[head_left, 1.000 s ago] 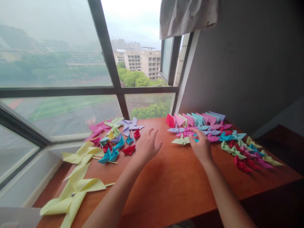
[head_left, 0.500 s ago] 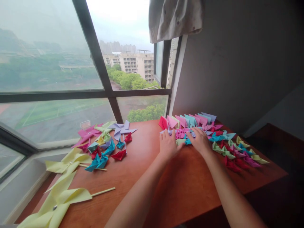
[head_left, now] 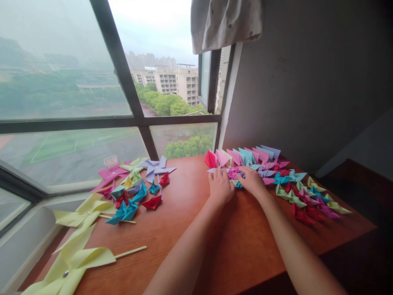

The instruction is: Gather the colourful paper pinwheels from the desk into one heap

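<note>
Two hands, head view: the person's left hand (head_left: 221,188) and right hand (head_left: 252,181) are just right of the frame's centre, low over the worktop (head_left: 245,246), apart by a narrow gap, fingers bent; whether either grips paper cannot be told.
Folded pink paper (head_left: 234,173): in that gap, level with the fingertips, right of the left fingers and left of the right ones; neither hand is clearly nearer.
Long axis: the pink piece is too covered to read alone; the band of folded pieces around it runs from mid-frame rightward, slanting slightly down.
Lilac piece (head_left: 212,170): its tip pokes out left of the left fingertips, pointing to the left of the frame.
Blue piece (head_left: 238,185): a small patch between the hands, below the pink paper.
Upright folded row (head_left: 247,155): beyond the fingertips, higher in the frame.
Paper boats (head_left: 330,210): right of the frame, well apart from both hands.
</note>
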The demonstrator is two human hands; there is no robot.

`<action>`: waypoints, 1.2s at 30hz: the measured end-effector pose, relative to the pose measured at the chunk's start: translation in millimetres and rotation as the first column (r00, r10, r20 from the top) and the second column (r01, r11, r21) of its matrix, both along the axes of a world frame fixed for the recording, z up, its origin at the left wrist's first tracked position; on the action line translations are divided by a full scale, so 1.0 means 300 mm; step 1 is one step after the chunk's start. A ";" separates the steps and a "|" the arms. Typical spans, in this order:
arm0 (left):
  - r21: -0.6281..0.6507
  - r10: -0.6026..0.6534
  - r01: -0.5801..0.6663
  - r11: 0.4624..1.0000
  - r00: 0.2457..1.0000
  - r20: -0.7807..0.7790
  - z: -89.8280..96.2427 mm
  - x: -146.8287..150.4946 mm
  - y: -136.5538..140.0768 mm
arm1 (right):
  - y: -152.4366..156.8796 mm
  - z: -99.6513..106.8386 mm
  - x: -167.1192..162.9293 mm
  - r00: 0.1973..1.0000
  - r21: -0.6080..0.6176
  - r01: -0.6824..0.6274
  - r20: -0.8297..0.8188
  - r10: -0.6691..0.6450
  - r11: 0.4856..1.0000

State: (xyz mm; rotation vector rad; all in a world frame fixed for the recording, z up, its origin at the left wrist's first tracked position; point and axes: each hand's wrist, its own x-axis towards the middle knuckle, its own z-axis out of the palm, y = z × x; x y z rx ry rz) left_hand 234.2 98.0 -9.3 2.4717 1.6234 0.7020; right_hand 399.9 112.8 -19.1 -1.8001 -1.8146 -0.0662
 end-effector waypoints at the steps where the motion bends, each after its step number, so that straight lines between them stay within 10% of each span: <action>1: 0.004 -0.004 0.004 1.000 1.000 0.004 0.001 0.002 -0.002 | 0.004 0.001 -0.004 1.000 0.003 -0.016 -0.001 0.016 1.000; 19: -0.057 -0.061 0.072 0.996 0.982 0.181 0.034 -0.176 -0.083 | -0.093 0.048 -0.175 0.966 0.171 -0.039 -0.246 0.081 0.984; 27: 0.016 0.151 -0.160 0.987 0.957 0.248 0.161 -0.546 -0.099 | -0.055 0.172 -0.574 0.740 0.085 -0.222 -0.634 0.225 0.971; 36: 0.112 0.445 -0.470 0.875 0.874 0.195 0.291 -1.027 0.004 | 0.117 0.282 -1.060 0.650 0.091 -0.443 -0.653 0.389 0.892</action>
